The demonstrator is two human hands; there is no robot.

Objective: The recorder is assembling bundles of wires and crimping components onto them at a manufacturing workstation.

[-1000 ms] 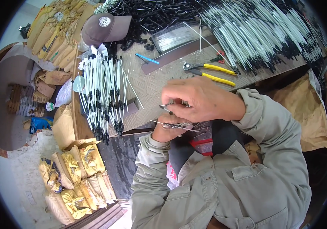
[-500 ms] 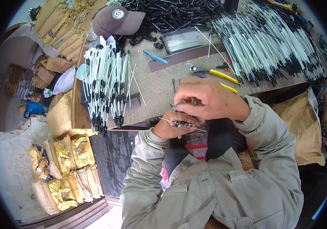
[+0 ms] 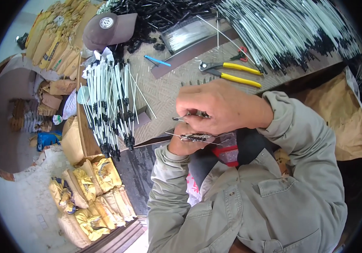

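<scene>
Left hand (image 3: 184, 146) gripping dark ridged pieces (image 3: 198, 137), thin rod (image 3: 214, 143); right fingers (image 3: 196, 123) pinching, seemingly, dark bit (image 3: 177, 119).

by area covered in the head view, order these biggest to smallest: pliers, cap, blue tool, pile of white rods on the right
1. White rod pile, even partly cut off
2. Cap
3. Pliers
4. Blue tool

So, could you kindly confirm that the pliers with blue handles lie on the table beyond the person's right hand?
Not quite: the handles of the pliers are yellow, not blue, as the head view shows. The pliers do lie on the table beyond the person's right hand.
</scene>
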